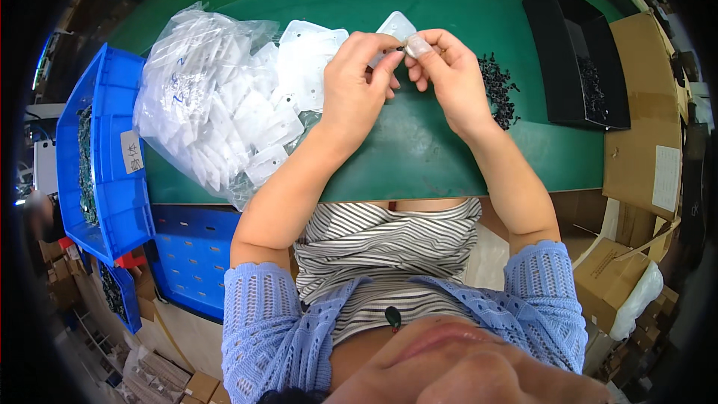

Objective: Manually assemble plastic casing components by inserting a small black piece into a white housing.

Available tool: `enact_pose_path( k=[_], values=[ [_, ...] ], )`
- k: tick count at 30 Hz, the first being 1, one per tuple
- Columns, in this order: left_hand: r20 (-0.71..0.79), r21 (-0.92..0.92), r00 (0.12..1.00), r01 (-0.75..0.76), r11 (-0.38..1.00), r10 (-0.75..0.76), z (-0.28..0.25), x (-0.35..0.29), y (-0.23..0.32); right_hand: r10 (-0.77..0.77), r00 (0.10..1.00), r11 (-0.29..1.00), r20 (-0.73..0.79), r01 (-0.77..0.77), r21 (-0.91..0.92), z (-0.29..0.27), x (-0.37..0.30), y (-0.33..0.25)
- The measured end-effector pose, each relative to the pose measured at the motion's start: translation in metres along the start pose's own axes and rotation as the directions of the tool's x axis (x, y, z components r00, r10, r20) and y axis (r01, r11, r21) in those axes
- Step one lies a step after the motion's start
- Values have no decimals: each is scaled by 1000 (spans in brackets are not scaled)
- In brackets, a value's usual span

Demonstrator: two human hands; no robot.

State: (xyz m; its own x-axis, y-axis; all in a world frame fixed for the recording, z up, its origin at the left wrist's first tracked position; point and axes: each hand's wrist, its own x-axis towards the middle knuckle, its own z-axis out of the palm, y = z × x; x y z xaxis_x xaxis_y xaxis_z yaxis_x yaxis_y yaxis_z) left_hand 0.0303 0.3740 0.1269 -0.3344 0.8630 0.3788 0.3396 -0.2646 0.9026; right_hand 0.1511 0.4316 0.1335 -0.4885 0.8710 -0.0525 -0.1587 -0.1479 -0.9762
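Note:
My left hand (pixel 357 78) and my right hand (pixel 449 75) meet fingertip to fingertip over the far middle of the table. Both are closed in a pinch at a small black part (pixel 402 49), mostly covered by the fingers. A whitish wrap covers my right thumb tip. Just behind the fingers shows a translucent white plastic plate (pixel 397 24) with rounded corners; whether a hand touches it is hidden. Left of my left hand, more such plates (pixel 308 56) spill from a clear plastic bag (pixel 196 82). Small black parts (pixel 499 93) lie loose right of my right hand.
A black open box (pixel 550 67) with more black parts stands at the right, beside a cardboard box (pixel 645 105). Blue bins (pixel 120 202) holding small parts stand off the left edge of the green table (pixel 419 157). Opened cartons (pixel 617 277) are lower right.

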Motion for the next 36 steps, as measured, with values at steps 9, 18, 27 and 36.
enact_pose_path(
  k=[9,18,27,36],
  values=[
    [227,-353,924,372,858,-307,-7,0,3,-632,736,460,243,608,-647,-14,2,0],
    [179,-462,934,359,811,-310,-8,1,2,-405,911,808,76,395,-438,-16,3,3],
    [214,-435,917,398,808,-336,-8,-3,1,-393,914,828,102,400,-393,-14,2,2],
    [146,-369,963,267,890,-228,-2,-9,1,-304,951,940,54,309,-146,-7,1,11]
  ],
)
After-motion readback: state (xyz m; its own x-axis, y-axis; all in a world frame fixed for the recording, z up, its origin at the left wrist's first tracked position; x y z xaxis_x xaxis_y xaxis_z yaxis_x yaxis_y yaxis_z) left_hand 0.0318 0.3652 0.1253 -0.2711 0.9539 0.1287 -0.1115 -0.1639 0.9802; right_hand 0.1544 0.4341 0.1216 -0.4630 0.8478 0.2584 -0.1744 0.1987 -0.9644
